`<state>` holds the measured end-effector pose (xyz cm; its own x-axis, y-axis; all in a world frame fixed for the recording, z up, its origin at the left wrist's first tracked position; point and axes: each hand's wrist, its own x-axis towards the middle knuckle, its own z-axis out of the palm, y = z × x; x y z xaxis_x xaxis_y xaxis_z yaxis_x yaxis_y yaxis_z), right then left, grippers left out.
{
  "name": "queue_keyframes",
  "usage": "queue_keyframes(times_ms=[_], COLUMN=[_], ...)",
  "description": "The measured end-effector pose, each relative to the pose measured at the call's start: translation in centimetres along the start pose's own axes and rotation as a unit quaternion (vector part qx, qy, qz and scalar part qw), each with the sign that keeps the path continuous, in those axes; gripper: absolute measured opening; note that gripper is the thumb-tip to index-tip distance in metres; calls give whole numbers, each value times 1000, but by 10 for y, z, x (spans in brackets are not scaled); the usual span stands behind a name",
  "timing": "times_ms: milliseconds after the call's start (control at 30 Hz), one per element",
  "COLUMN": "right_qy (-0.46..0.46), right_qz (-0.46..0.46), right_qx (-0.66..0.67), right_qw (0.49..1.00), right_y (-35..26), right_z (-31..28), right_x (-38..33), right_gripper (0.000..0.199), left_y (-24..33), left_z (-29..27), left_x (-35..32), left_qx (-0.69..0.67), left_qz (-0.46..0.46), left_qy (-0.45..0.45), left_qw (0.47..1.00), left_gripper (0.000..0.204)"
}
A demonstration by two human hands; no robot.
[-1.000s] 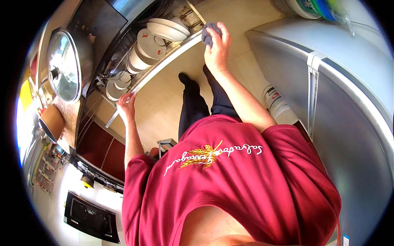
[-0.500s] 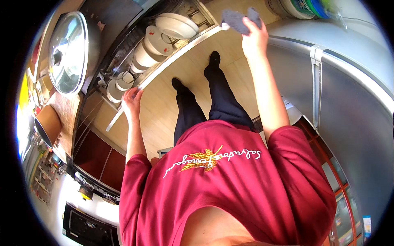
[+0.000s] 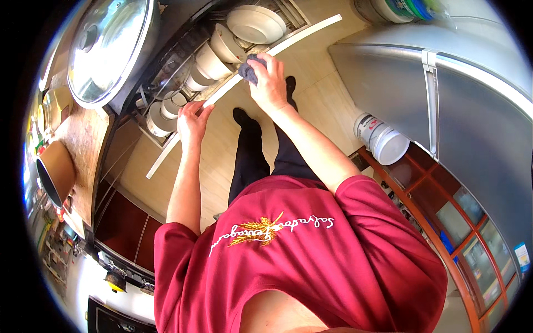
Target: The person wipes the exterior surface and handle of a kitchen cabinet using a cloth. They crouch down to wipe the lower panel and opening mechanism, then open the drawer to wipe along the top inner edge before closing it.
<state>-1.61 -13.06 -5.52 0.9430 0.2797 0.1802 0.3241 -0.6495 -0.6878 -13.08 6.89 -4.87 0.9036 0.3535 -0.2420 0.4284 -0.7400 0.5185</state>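
Observation:
I look down over a pulled-out dish drawer (image 3: 166,152) with a white front edge. My right hand (image 3: 269,83) presses a grey cloth (image 3: 250,66) on that white edge, near its far end. My left hand (image 3: 192,121) grips the same edge closer to me, fingers curled over it. Inside the drawer stand white plates and bowls (image 3: 233,36) and white cups (image 3: 166,111) in a wire rack.
A large pot with a steel lid (image 3: 108,47) sits on the wooden counter (image 3: 80,147) at left. A silver fridge (image 3: 461,100) rises at right, with a white bucket (image 3: 383,139) on the floor beside it. Wood-framed glass doors (image 3: 461,222) are at lower right.
My right hand with the cloth has slid back along the white drawer edge toward me. My left hand has stayed on the edge.

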Motion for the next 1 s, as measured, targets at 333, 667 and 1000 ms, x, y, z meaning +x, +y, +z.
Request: queue_keyframes(times_ms=[333,667,1000], right_qy=[334,325,317], right_qz=[238,414,466], right_qx=[71,340,338], right_qw=[909,779,753], right_y=[107,53,40], right_z=[-24,26,12], right_x=[92,49,57], right_gripper=[34,57,55], left_y=[-1,-1,-4], left_z=[0,-4,-1], left_x=[5,0,5], left_qx=[-36,-23,-19], left_qz=[-32,-20,-7], left_qy=[-44,-30,-27], left_qw=[998,999,999], left_gripper=[30,29,29])
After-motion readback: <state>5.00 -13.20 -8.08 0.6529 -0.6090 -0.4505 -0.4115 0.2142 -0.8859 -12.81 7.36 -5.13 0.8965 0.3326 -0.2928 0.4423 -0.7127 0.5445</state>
